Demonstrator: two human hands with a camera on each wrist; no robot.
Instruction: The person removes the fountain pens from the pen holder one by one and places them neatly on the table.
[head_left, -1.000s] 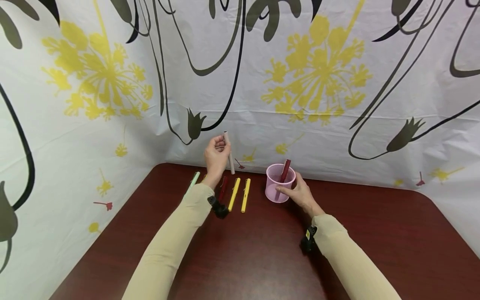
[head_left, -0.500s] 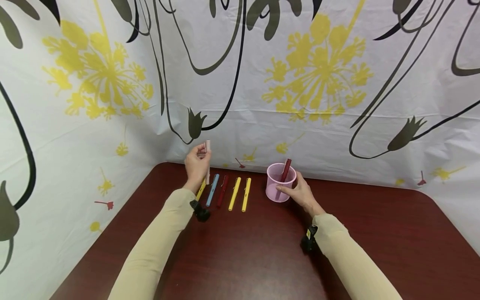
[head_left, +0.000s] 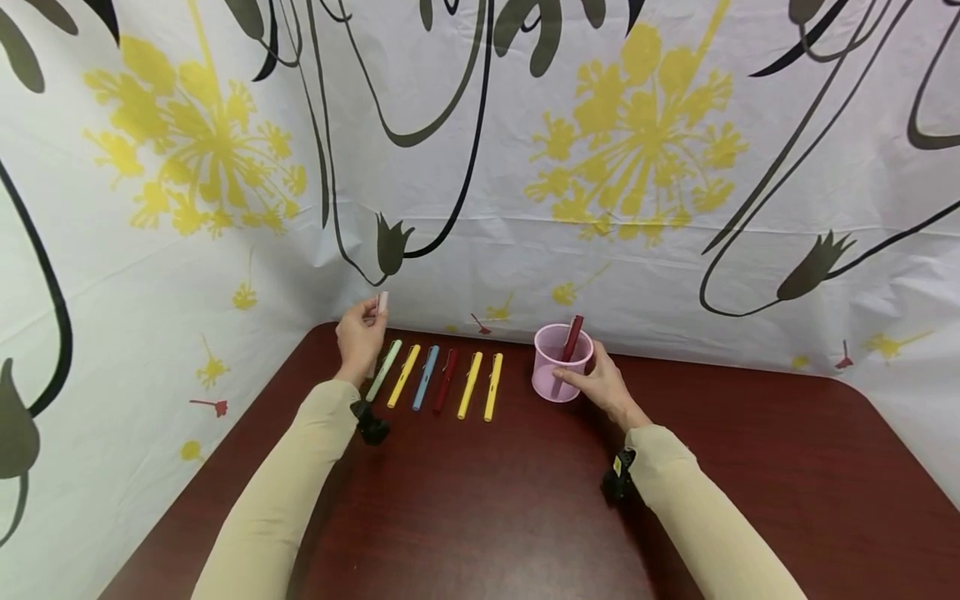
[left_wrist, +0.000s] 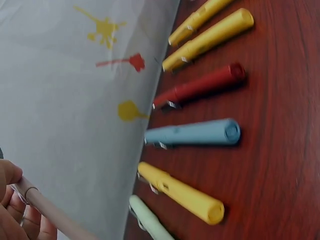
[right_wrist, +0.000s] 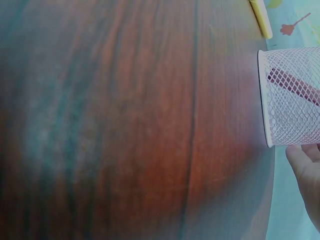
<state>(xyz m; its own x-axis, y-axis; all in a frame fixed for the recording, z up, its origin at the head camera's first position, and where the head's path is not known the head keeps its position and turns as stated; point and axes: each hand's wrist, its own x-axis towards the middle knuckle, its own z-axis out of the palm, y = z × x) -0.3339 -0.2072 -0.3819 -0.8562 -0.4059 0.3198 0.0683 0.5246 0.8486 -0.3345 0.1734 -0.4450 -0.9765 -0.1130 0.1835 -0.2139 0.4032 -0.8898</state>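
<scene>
My left hand pinches a pale pink pen above the left end of a row of pens. In the left wrist view that pen slants down from the fingers. From left to right on the table lie a mint green pen, a yellow pen, a blue pen, a dark red pen and two yellow pens. Right of the row, my right hand holds the side of an upright pink mesh pen cup. One dark red pen leans inside it.
The dark reddish-brown table meets a hanging patterned cloth along its back edge, close behind the pens and cup. More cloth hangs on the left side. Each wrist wears a small black camera.
My left hand has moved left and slightly down with the pale pink pen, from right of the blue pen to the row's left end. My right hand and the cup have stayed still.
</scene>
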